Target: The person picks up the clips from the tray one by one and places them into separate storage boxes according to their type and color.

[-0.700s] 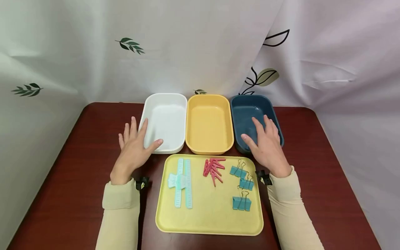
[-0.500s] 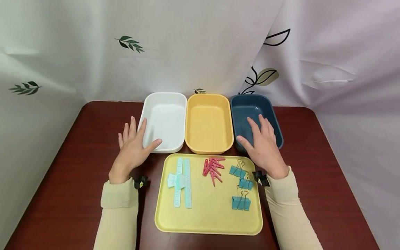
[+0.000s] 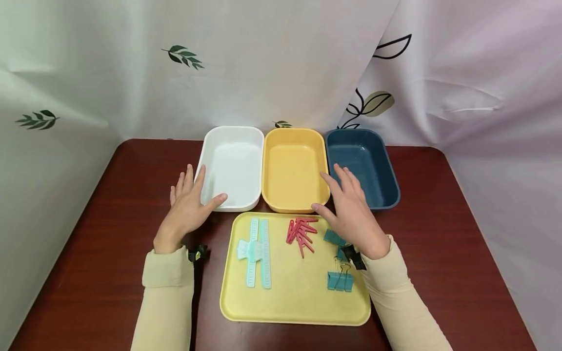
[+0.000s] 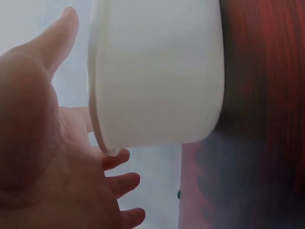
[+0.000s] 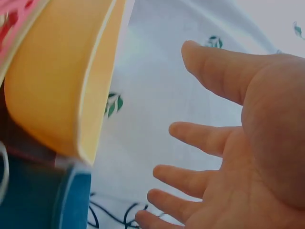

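Observation:
My left hand [image 3: 186, 214] is spread at the left edge of the white bin [image 3: 232, 168], its thumb over the near left corner. In the left wrist view its fingers pass by the bin's rim and hold nothing. My right hand [image 3: 351, 212] hovers with spread fingers over the near edges of the yellow bin [image 3: 296, 170] and the dark blue bin [image 3: 369, 170], holding nothing. On the yellow tray [image 3: 285, 307] lie two pale turquoise bag clips [image 3: 265, 258], a small pile of red clothespins [image 3: 300, 234] and several teal binder clips [image 3: 340, 282], some partly hidden under my right wrist.
The three bins stand side by side along the back of the dark red wooden table [image 3: 88, 243]. The tray lies in front of them, between my forearms. A white patterned curtain [image 3: 263, 63] hangs right behind and at both sides.
My right hand has moved left from over the dark blue bin toward the yellow bin, and its wrist now covers part of the binder clips. The left hand has stayed nearly still.

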The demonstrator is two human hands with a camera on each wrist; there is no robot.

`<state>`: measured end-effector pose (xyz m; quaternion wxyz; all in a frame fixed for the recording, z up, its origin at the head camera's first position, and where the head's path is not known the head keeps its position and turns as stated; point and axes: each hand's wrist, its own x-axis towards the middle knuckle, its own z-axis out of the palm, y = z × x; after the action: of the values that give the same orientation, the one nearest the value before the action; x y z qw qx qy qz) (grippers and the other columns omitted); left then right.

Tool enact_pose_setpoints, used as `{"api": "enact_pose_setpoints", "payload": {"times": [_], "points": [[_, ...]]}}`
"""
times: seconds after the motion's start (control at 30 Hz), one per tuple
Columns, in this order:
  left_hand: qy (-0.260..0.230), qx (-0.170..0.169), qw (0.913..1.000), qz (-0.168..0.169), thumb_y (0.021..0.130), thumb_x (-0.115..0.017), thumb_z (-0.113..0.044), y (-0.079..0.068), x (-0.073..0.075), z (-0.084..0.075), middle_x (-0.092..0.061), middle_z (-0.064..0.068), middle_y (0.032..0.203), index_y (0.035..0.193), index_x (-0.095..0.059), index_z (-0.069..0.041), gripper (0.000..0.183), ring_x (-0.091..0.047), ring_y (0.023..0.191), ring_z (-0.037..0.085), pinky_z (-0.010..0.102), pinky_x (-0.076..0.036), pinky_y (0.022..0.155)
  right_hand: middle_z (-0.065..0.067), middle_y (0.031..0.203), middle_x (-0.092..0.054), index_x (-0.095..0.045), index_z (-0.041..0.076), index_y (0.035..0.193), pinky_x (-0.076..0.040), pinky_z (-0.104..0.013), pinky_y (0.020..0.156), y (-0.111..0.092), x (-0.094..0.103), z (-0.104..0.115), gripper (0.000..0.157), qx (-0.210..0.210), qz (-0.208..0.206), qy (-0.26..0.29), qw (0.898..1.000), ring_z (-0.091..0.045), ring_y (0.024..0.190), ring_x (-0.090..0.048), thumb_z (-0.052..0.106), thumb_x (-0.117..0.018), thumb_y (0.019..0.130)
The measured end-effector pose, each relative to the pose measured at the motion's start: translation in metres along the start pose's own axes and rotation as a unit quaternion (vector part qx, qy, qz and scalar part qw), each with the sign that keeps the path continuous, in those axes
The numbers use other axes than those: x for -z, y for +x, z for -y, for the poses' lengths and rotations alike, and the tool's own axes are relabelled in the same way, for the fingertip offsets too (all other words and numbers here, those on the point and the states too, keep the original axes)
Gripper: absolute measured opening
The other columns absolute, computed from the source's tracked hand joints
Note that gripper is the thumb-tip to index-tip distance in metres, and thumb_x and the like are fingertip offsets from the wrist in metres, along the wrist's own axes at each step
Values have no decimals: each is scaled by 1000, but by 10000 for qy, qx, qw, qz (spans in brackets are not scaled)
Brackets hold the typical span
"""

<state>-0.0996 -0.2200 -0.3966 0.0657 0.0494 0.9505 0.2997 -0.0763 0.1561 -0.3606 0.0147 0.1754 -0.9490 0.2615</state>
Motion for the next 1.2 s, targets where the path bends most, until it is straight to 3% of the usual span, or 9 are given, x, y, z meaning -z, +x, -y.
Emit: {"api": "enact_pose_setpoints", "payload": {"times": [0.13, 0.37, 0.57, 0.77, 1.2], "points": [[-80, 23, 10000, 11, 95, -55, -64, 1, -1, 3, 13, 17, 167, 162, 5, -14, 103, 9, 151, 44, 67, 6, 115, -23, 160, -25, -43, 5, 151, -20, -64, 115, 3, -8, 12, 70, 351, 138, 81, 9993, -42, 148, -18, 29, -75, 93], [-216, 25, 9998, -24, 94, -59, -62, 4, -3, 4, 12, 18, 167, 159, 11, -2, 113, 5, 152, 42, 63, 1, 118, -19, 152, -41, -53, 5, 144, -34, -54, 113, 6, -21, 32, 64, 882, 427, 76, 9952, -36, 141, -34, 25, -79, 89], [-245, -31, 9997, -59, 92, -63, -60, 5, -5, 8, 10, 21, 166, 158, 12, -1, 115, 3, 152, 43, 64, -3, 118, -17, 148, -47, -56, 5, 141, -41, -46, 110, 6, -30, 43, 58, 1169, 699, 67, 9907, -33, 137, -42, 20, -78, 90], [-277, -47, 9995, -104, 91, -65, -59, 5, -6, 9, 8, 22, 166, 158, 11, -1, 117, 2, 152, 43, 65, -4, 118, -16, 143, -52, -56, 4, 141, -41, -44, 110, 7, -43, 49, 56, 1436, 1068, 113, 9838, -32, 134, -47, 19, -77, 91], [-266, 9, 9996, -136, 91, -65, -61, 4, -6, 7, 8, 21, 166, 158, 10, -1, 117, 2, 152, 41, 64, -5, 118, -13, 138, -54, -58, 5, 139, -44, -38, 106, 5, -57, 61, 54, 1746, 1047, 148, 9789, -26, 130, -47, 15, -78, 90]]}}
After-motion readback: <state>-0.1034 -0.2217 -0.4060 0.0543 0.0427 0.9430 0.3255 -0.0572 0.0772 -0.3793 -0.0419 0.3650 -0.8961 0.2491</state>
